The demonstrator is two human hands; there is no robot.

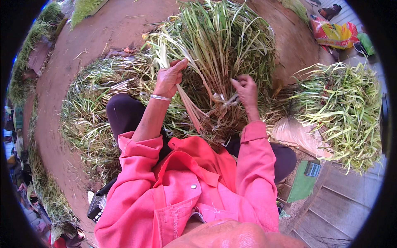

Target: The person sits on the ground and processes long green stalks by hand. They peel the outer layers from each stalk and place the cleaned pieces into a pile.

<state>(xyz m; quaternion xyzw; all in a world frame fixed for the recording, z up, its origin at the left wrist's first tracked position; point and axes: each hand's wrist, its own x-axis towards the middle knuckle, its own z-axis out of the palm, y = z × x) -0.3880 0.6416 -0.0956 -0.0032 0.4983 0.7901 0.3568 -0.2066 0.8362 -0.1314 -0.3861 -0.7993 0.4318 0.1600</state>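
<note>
My left hand (pixel 169 78) grips a small bunch of pale, peeled-looking stalks (pixel 187 105). Their whitish tops stick out above the fist and their lower ends slant down toward my lap. In front of me a large sheaf of long green leafy stalks (pixel 214 52) fans upward, with brown stems gathering near tangled roots (pixel 228 116). Just right of those stems is my right hand (pixel 247 91), thumb pointing left and fingers curled. Whether it pinches a stem is unclear. Between my knees, cut greens (pixel 176 124) lie heaped under both hands.
More leafy stalks (pixel 93 117) spread to the left on the brown floor (pixel 59 102). At right, another green heap (pixel 344 114) rests beside a pale sack (pixel 301 135). A red-and-yellow bag (pixel 336 32) lies farther back. A green mat (pixel 301 183) sits near my right knee.
</note>
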